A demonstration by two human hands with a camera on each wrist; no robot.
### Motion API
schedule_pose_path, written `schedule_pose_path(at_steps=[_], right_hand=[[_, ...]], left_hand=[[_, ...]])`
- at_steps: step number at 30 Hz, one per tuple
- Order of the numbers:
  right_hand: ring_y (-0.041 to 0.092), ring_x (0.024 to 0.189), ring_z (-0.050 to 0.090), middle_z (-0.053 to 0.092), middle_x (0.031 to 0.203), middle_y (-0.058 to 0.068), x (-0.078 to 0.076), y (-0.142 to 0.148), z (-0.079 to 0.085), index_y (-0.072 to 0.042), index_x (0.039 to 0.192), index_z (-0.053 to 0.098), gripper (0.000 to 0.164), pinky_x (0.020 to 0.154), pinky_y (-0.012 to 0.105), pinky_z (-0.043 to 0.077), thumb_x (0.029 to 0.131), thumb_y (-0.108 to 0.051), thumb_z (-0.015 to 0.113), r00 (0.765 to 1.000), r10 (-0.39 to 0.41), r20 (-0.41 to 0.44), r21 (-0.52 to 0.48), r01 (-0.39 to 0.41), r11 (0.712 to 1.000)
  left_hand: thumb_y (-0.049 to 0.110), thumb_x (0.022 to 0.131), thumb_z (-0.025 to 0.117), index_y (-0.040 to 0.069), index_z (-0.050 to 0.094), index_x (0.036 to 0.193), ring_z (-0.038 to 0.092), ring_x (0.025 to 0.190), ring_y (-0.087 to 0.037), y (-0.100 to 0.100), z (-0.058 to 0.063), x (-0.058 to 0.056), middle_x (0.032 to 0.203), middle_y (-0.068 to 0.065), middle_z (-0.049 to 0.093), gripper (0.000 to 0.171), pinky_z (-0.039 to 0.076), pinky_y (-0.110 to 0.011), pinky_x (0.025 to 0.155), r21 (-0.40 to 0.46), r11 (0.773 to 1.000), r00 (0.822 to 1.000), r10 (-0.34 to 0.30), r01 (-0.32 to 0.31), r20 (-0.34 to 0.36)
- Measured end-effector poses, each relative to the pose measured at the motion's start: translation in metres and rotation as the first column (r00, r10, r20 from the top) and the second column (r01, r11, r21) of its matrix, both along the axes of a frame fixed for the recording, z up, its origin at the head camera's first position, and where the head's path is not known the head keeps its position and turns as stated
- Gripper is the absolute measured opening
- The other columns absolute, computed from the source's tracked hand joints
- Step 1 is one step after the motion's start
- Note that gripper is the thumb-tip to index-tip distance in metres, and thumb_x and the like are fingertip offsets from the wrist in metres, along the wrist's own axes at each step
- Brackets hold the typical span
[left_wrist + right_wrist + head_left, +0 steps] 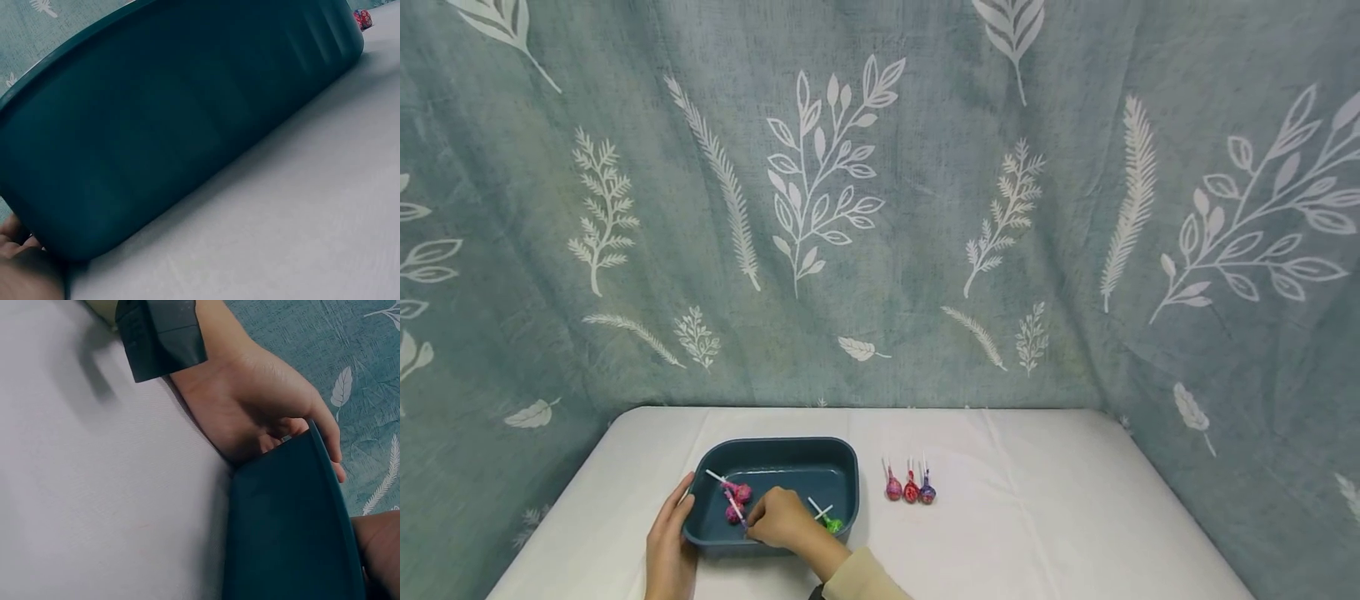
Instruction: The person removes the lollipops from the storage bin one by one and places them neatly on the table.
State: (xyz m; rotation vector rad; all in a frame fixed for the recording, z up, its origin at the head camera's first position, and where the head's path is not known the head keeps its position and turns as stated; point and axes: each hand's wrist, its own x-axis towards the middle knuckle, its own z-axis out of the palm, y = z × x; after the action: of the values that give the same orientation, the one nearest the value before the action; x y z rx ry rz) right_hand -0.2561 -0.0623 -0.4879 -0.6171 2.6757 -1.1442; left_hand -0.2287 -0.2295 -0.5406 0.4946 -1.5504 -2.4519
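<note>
A dark teal bin [775,550] sits on the white-covered table. My left hand [670,537] rests along the outside of its left wall, fingers extended close to the rim. Reaching over the front wall, my right hand [784,521] pinches a purple-wrapped lollipop [744,525] low inside the bin; its fingertips are partly hidden. Close by lie pink lollipops [742,492] with white sticks. Toward the bin's right end is a green lollipop [832,525], with two sticks crossing over it. The left wrist view is mostly the bin's outer wall [187,125].
Right of the bin, three lollipops stand in a row, sticks pointing away: pink [893,489], red [912,492] and purple [927,494]. A green leaf-patterned cloth [895,250] hangs behind and at both sides of the table [1037,533].
</note>
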Motion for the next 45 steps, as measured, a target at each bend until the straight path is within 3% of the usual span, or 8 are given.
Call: schedule_pose_path(at_steps=[5,15,26,40,45], right_hand=[[0.002,0.064,0.054,0.069,0.068,-0.003,0.002,0.001,-0.002,-0.008,0.070,0.076,0.006,0.060,0.020,0.046,0.071,-0.006,0.082,1.000,-0.008,-0.013,-0.004,0.008,1.000],[0.002,0.056,0.046,0.061,0.058,-0.008,0.006,0.005,-0.001,-0.008,0.064,0.072,0.012,0.052,0.019,0.040,0.073,-0.005,0.080,0.999,-0.001,-0.037,-0.051,-0.001,0.999],[0.001,0.058,0.046,0.055,0.059,-0.012,0.003,0.007,0.001,-0.012,0.068,0.070,0.015,0.054,0.020,0.039,0.076,-0.012,0.082,0.999,-0.016,-0.049,-0.060,0.013,0.998],[0.001,0.066,0.052,0.062,0.070,-0.010,-0.002,0.020,0.009,-0.011,0.077,0.072,0.007,0.062,0.024,0.046,0.082,-0.013,0.076,0.998,-0.057,-0.021,-0.228,0.051,0.972],[0.006,0.057,0.058,0.062,0.068,-0.008,-0.003,0.029,0.012,-0.009,0.078,0.072,0.006,0.054,0.025,0.051,0.083,-0.012,0.075,0.995,-0.087,0.038,-0.309,0.095,0.946]], left_hand=[[0.038,0.099,0.054,0.018,0.034,0.151,0.021,0.144,-0.021,0.001,-0.003,0.001,0.159,0.000,0.021,0.059,0.022,-0.040,0.112,-0.010,1.000,0.999,0.018,-0.018,0.027],[0.039,0.098,0.055,0.018,0.035,0.151,0.022,0.143,-0.020,0.002,-0.003,0.000,0.159,0.000,0.022,0.060,0.020,-0.041,0.113,0.008,1.000,1.000,0.009,-0.009,-0.001],[0.040,0.098,0.054,0.017,0.033,0.151,0.023,0.143,-0.023,0.001,-0.004,0.000,0.159,-0.002,0.020,0.062,0.025,-0.039,0.110,-0.014,1.000,1.000,0.025,-0.025,0.018],[0.037,0.100,0.053,0.017,0.034,0.151,0.024,0.143,-0.020,0.000,-0.004,-0.001,0.159,0.000,0.022,0.058,0.024,-0.038,0.110,0.002,1.000,1.000,0.018,-0.018,0.002],[0.037,0.100,0.053,0.017,0.035,0.151,0.022,0.143,-0.021,0.000,-0.003,-0.002,0.159,-0.001,0.022,0.058,0.023,-0.039,0.111,0.000,1.000,1.000,0.021,-0.021,0.008]])
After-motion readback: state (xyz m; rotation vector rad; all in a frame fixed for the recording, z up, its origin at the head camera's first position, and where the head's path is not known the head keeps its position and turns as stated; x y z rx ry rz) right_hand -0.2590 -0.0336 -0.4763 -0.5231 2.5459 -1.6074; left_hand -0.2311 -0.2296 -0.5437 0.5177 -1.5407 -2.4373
